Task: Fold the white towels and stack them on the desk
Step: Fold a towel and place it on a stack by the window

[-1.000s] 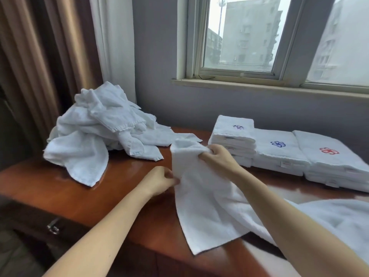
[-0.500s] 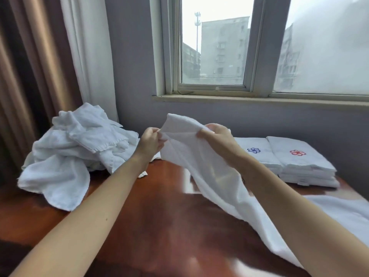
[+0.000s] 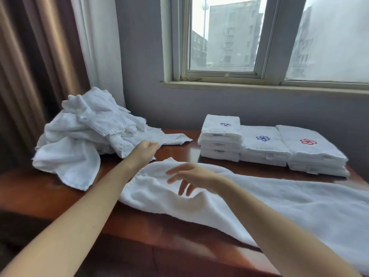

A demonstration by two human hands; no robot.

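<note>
While 2 hands [image 3: 147, 149] [image 3: 196, 175] hover, 1 towel [image 3: 279, 200] lies before 3 stacks [image 3: 220, 136] [image 3: 263, 145] [image 3: 313, 150].

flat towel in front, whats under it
The wooden desk lies under the spread towel, showing around its edges. Whether anything else lies beneath is hidden.

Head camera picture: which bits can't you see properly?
Head view: the spread towel runs off the right edge.
Head view: the left hand is motion-blurred; whether its curled fingers pinch anything is unclear.
Head view: the pile of unfolded towels overlaps itself, so no count.
Head view: tags on the folded stacks are too small to read.
</note>
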